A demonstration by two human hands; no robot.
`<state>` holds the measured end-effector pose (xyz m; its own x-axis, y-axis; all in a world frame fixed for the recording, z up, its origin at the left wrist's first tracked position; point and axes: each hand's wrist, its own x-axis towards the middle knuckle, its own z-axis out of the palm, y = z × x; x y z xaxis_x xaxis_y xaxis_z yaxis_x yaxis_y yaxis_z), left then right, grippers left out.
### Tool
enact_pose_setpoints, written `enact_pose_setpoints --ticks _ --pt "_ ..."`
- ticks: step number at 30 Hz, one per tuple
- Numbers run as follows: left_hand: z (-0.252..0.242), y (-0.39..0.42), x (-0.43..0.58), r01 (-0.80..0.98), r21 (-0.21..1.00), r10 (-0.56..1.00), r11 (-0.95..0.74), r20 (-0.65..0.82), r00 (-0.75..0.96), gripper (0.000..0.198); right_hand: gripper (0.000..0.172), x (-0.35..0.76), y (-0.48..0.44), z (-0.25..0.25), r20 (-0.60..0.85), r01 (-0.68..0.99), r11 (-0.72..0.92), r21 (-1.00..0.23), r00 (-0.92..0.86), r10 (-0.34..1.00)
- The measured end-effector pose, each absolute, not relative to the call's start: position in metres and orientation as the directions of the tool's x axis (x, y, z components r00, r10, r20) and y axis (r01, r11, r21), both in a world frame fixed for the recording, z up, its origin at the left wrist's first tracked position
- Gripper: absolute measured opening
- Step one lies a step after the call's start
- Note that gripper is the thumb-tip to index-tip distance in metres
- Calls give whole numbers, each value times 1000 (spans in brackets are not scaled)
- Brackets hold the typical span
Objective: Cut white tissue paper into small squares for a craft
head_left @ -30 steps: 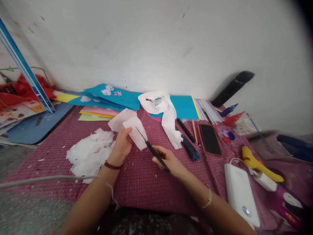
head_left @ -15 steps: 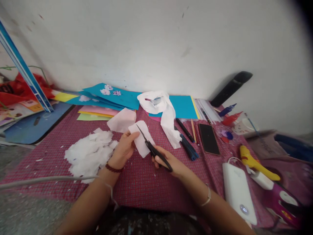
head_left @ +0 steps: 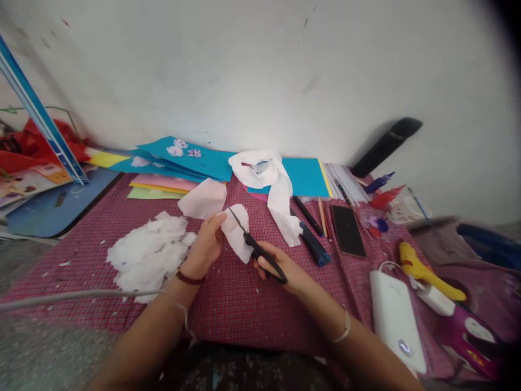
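Observation:
Pinched between the fingers of my left hand (head_left: 208, 239) is a piece of white tissue paper (head_left: 236, 233). My right hand (head_left: 277, 263) is wrapped round the black handles of a pair of scissors (head_left: 266, 256), whose blades lie along the tissue and point up and left. A pile of white paper scraps (head_left: 148, 252) lies on the red checked cloth (head_left: 228, 309), left of my left hand. Just beyond my hands is another pale piece of paper (head_left: 203, 199). A loose white tissue strip (head_left: 280, 209) trails from a coil farther back.
Blue sheets (head_left: 207, 163) with small paper flowers lie by the wall. To the right are a black phone (head_left: 348, 231), a dark blue stapler-like tool (head_left: 314, 247), a white power bank (head_left: 396, 320) and a yellow glue gun (head_left: 429, 271). A grey cable (head_left: 81, 296) crosses the near left.
The tissue in my left hand has been turned and looks narrower, its left part now tucked by my fingers. The scissors have shifted only slightly.

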<state>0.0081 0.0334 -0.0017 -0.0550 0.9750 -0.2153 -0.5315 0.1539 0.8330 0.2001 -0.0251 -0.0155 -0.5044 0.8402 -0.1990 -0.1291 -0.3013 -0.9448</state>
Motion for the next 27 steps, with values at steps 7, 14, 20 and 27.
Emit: enact_pose_setpoints --ticks 7,14,20,27 --pt "0 38 3 -498 859 971 121 -208 -122 24 72 196 -28 -16 -206 -100 -296 -950 -509 835" --pt "1 37 6 -504 857 970 104 -200 -140 24 62 192 -30 -20 -222 -100 -306 -947 -483 847" --pt "-1 38 3 -548 821 971 163 -232 -58 24 55 190 -30 -28 -244 -139 -338 -931 -451 859" --pt "-6 35 0 -428 819 924 382 -332 188 24 62 198 -24 -24 -214 -149 -299 -943 -418 883"
